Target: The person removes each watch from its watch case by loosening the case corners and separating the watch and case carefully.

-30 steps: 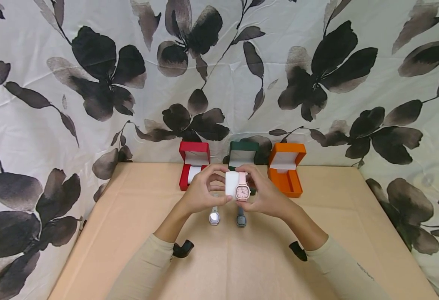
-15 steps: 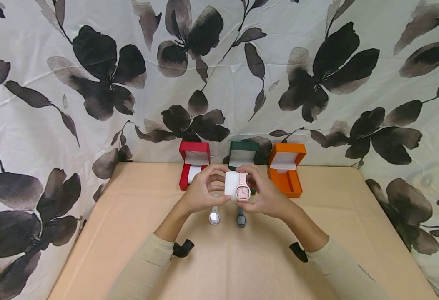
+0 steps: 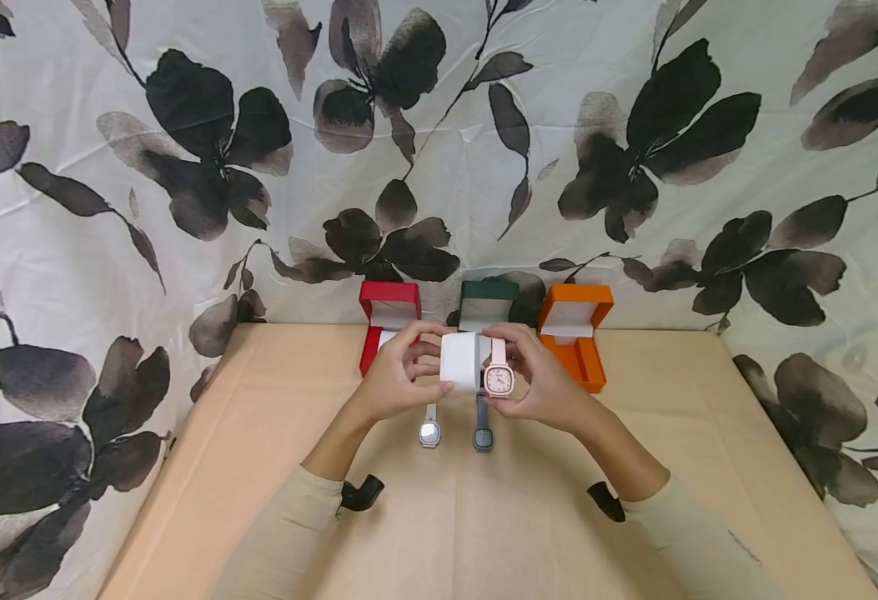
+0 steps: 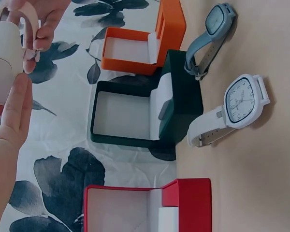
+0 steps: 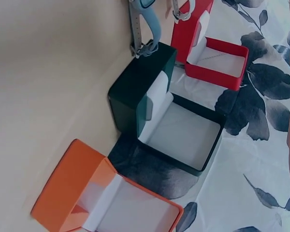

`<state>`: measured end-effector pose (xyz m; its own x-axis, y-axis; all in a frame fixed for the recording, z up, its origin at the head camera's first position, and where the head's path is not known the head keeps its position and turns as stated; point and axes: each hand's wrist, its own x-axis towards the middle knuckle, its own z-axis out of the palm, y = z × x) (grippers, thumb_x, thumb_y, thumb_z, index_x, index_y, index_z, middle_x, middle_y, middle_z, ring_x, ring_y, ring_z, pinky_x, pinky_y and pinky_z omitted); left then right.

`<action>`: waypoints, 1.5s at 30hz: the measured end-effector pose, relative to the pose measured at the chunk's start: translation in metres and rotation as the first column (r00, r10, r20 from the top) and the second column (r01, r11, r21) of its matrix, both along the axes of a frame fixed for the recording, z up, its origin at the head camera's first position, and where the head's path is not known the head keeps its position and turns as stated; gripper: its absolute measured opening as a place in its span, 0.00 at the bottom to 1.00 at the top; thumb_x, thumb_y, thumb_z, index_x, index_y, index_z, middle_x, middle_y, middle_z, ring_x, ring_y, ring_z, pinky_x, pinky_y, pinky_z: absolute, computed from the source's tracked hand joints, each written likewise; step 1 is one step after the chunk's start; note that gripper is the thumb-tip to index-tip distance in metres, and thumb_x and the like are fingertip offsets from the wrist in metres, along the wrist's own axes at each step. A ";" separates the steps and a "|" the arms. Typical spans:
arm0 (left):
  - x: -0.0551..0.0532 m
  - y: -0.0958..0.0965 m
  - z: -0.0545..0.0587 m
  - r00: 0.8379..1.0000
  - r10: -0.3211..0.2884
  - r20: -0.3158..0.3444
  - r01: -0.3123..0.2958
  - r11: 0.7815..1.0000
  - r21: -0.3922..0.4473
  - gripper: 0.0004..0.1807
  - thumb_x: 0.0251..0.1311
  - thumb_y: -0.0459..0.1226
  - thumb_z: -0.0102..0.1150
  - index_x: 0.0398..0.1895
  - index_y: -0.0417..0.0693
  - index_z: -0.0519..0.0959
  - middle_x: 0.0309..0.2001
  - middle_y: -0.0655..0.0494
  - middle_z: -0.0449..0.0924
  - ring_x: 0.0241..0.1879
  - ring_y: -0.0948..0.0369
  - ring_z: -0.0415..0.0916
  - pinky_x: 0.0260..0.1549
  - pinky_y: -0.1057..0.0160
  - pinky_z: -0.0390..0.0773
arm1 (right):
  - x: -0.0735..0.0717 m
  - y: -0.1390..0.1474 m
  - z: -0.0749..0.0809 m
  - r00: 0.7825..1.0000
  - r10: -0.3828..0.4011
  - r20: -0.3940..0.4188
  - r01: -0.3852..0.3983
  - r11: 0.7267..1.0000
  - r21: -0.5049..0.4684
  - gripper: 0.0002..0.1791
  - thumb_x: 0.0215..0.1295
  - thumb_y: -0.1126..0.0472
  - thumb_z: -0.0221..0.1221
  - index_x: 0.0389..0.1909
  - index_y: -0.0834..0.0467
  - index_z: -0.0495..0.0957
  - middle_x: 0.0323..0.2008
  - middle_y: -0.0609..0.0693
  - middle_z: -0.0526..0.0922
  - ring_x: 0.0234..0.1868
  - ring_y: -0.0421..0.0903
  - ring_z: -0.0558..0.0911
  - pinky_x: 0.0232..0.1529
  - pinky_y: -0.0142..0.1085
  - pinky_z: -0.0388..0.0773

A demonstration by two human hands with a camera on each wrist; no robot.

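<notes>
In the head view, my left hand (image 3: 389,377) holds a white watch cushion (image 3: 459,362) between thumb and fingers. My right hand (image 3: 547,385) grips a pink watch (image 3: 499,380) with a square face, its strap forming a loop. The watch sits at the cushion's right end; whether the cushion's tip is still inside the loop I cannot tell. Both are held above the table. Below them lie a white watch (image 3: 429,433) and a blue-grey watch (image 3: 483,437). In the right wrist view only an edge of the hand shows.
Three boxes with raised lids line the table's back edge: red (image 3: 389,293), dark green (image 3: 488,305) and orange (image 3: 581,362). White cushions show in the red box and the green box (image 4: 183,96). A floral cloth (image 3: 484,167) hangs behind the table (image 3: 454,533).
The watch has slid right along the cushion, from around it to its right end. My hands have moved slightly apart, the left hand leftward and the right hand rightward.
</notes>
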<state>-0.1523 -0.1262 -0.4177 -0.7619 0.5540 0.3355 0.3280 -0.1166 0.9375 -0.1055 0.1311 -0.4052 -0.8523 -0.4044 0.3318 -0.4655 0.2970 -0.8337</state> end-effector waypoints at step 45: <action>0.002 -0.009 0.003 0.994 0.068 -0.081 -0.076 0.993 -0.093 0.34 0.52 0.28 0.72 0.64 0.43 0.71 0.60 0.46 0.74 0.52 0.47 0.82 0.50 0.44 0.86 | 0.011 0.051 -0.103 0.986 -0.147 0.081 0.117 0.947 0.298 0.45 0.48 0.68 0.76 0.67 0.63 0.66 0.63 0.65 0.71 0.56 0.52 0.77 0.62 0.53 0.79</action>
<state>-0.1503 -0.1348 -0.4143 -0.7748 0.5308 0.3433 0.4043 -0.0013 0.9146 -0.0948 0.1819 -0.5084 -0.9273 -0.3522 0.1263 -0.3239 0.5866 -0.7423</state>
